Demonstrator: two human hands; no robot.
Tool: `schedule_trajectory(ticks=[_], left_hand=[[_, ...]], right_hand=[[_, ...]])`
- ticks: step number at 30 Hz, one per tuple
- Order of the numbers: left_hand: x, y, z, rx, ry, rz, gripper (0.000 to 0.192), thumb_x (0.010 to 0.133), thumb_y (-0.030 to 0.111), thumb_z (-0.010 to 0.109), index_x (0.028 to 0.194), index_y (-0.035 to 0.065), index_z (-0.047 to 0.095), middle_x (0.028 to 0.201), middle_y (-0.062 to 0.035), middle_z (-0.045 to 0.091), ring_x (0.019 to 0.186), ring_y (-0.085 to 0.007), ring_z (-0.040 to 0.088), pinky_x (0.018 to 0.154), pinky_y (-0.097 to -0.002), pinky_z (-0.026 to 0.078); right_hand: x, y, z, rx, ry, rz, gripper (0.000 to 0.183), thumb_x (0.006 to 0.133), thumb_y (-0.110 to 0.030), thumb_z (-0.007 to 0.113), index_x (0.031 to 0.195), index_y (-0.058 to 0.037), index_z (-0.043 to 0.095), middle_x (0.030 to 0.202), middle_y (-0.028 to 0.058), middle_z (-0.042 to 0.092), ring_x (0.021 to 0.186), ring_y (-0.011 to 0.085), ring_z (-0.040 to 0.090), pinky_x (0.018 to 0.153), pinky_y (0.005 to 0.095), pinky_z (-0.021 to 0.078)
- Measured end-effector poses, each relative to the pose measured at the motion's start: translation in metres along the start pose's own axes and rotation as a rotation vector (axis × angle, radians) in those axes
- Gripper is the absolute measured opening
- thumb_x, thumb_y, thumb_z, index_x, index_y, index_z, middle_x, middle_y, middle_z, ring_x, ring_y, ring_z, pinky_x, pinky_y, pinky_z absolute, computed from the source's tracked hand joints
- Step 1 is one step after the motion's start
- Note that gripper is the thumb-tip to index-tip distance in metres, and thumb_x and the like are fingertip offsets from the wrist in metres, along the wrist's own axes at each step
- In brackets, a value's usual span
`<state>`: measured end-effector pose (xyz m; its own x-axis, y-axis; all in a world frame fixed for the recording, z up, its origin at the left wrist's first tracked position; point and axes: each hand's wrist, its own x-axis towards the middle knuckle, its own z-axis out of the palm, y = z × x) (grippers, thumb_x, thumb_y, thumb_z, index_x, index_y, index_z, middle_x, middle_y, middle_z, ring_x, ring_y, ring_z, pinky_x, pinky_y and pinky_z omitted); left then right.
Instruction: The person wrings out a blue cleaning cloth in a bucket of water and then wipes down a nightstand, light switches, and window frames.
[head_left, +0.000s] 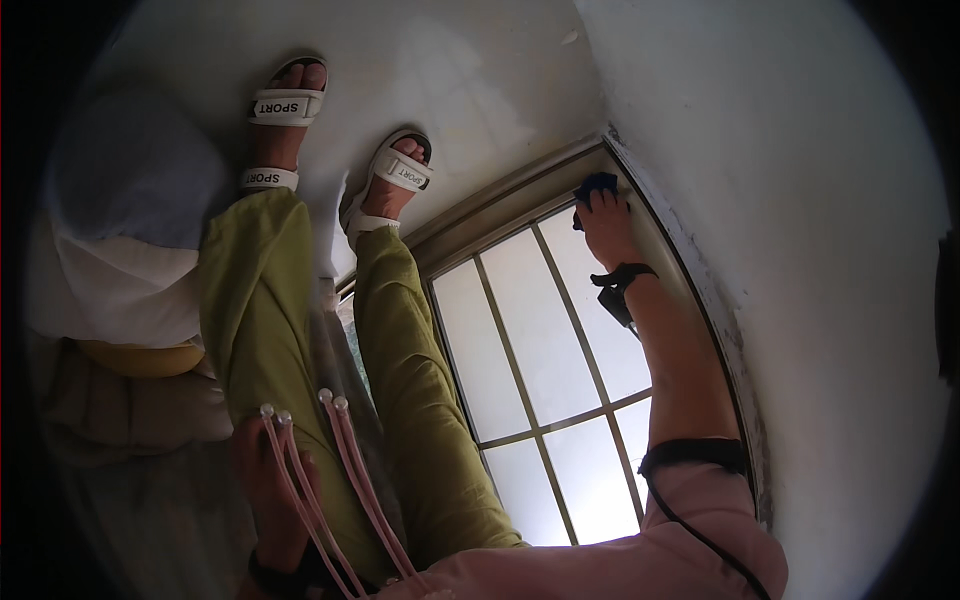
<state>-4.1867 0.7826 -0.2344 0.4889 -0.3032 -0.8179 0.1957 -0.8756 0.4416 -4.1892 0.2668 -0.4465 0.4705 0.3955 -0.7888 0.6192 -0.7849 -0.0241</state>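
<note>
My right hand grips a dark blue cloth and presses it against the upper corner of a window frame. Bright, whitish panes divided by narrow bars lie beside that arm. A black strap with a small dark device circles my right wrist. My left hand is low at the left, against the green trouser leg. Pink cords with bead ends hang across it, and shadow hides most of its fingers, so its grip cannot be made out.
A pale wall with a flaking edge runs along the right of the window. White sandals stand on a light surface. Piled at the left are a grey-blue bundle, white fabric and a yellow rounded object. A black cable crosses my right sleeve.
</note>
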Motion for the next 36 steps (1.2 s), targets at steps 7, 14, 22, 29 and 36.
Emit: schedule_trajectory(ticks=[7,14,22,29,36], left_hand=[[0.003,0.006,-0.003,0.019,-0.075,-0.022,0.041,0.075,0.013,0.057,0.113,-0.0018,0.048,0.115,-0.0225,0.045,0.106,-0.0403,0.044,0.090,-0.0494,0.035],[-0.007,0.004,0.003,0.030,-0.017,-0.048,0.038,0.074,0.014,0.059,0.108,-0.0002,0.049,0.117,-0.0211,0.044,0.109,-0.0399,0.042,0.091,-0.0488,0.033],[0.000,0.007,0.000,0.131,-0.013,-0.007,0.039,0.072,0.017,0.059,0.105,-0.0012,0.050,0.110,-0.0215,0.046,0.100,-0.0396,0.045,0.085,-0.0484,0.036],[0.012,0.014,-0.006,0.100,-0.057,-0.022,0.034,0.072,0.012,0.057,0.102,-0.0023,0.054,0.108,-0.0227,0.048,0.099,-0.0403,0.047,0.085,-0.0496,0.039],[0.001,0.002,-0.017,0.148,-0.152,-0.041,0.041,0.069,0.013,0.060,0.105,-0.0023,0.049,0.115,-0.0229,0.043,0.106,-0.0428,0.042,0.090,-0.0508,0.035]], right_hand=[[-0.127,-0.029,-0.115,0.161,-0.274,0.315,0.028,0.073,-0.003,0.057,0.101,-0.0020,0.058,0.111,0.0188,0.050,0.101,0.0341,0.049,0.081,0.0421,0.0453],[-0.133,-0.036,-0.113,0.103,-0.203,0.273,0.030,0.075,-0.005,0.054,0.105,-0.0009,0.056,0.115,0.0213,0.050,0.100,0.0344,0.048,0.082,0.0422,0.0425],[0.021,-0.055,0.019,0.286,-0.019,0.517,0.037,0.081,-0.006,0.049,0.117,-0.0052,0.049,0.115,0.0214,0.050,0.094,0.0337,0.054,0.078,0.0409,0.0470],[-0.023,-0.300,0.038,0.734,-0.165,0.200,0.024,0.079,-0.014,0.047,0.098,-0.0059,0.060,0.108,0.0180,0.052,0.097,0.0313,0.052,0.085,0.0406,0.0421],[0.011,-0.184,0.027,0.556,0.022,0.231,0.015,0.078,-0.011,0.048,0.088,-0.0053,0.058,0.092,0.0156,0.051,0.091,0.0303,0.050,0.084,0.0413,0.0388]])
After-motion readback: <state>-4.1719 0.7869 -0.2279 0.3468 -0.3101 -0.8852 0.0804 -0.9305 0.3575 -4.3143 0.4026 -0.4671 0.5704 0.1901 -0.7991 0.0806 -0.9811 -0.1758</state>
